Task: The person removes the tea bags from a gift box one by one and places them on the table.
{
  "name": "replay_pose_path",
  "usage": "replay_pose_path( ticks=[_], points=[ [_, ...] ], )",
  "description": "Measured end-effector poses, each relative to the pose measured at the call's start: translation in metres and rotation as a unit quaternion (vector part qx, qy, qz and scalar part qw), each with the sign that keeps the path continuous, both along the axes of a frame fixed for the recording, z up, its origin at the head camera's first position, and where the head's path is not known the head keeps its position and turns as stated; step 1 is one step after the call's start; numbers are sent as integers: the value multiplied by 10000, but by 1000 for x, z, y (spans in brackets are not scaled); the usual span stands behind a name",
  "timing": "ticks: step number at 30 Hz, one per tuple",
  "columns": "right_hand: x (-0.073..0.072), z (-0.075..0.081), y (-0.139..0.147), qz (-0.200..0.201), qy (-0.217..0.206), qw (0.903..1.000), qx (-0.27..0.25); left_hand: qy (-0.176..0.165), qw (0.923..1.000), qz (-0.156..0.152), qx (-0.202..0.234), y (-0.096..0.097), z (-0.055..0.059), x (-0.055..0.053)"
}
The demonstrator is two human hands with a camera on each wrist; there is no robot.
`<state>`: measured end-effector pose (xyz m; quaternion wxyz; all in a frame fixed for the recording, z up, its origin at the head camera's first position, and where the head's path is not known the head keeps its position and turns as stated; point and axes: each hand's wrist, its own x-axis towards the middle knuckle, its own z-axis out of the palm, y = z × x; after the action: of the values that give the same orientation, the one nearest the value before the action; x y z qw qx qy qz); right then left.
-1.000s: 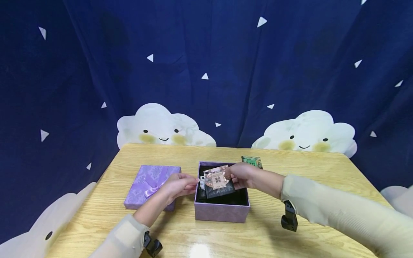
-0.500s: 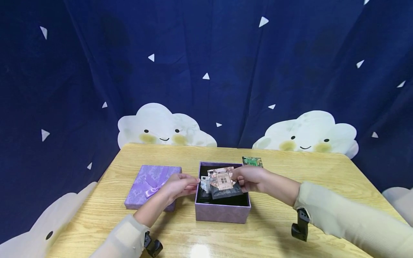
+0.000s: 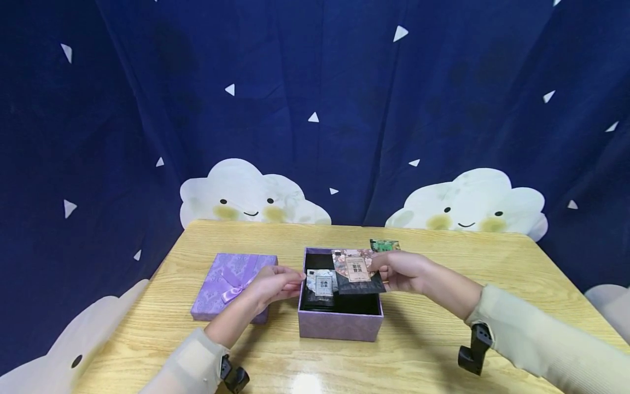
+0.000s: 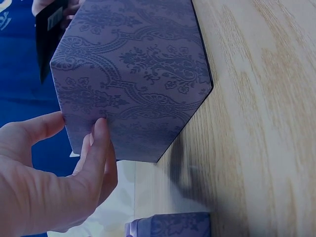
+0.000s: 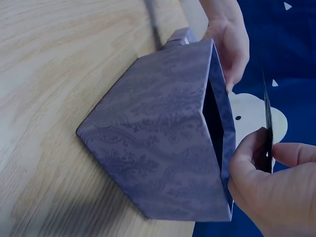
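Head: pink packet (image 3: 358,268), top edge forward

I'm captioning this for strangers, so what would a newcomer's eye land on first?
Probably the deep-blue backdrop, with its smiling white clouds behind the table. Then the pink packet, pinched in the right hand above the open purple box. The matching lid, with its bow, lies left of the box.

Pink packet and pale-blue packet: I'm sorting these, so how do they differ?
The pink packet has a pinkish patterned top; the pale-blue packet a bluish one. The pink packet is held in the right grip, above the box; the pale-blue packet sits inside it. Both have dark lower ends and printed labels.
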<state>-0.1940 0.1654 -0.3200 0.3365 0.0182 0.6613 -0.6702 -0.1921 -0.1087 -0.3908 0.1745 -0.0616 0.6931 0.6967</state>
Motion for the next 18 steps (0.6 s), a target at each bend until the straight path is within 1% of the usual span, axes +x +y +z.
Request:
replay_pose_path(
  ticks=[3, 10, 18],
  points=[
    [-1, 0, 7, -48, -57, 9999, -98, -9, 10000, 9, 16, 0, -1, -1],
    [-3, -1, 25, -336, -191, 9989, -275, -61, 10000, 13, 17, 1, 0, -1],
    [-9, -4, 49, -723, -385, 9952, -542, 27, 9999, -130, 43, -2, -2, 0]
  ],
)
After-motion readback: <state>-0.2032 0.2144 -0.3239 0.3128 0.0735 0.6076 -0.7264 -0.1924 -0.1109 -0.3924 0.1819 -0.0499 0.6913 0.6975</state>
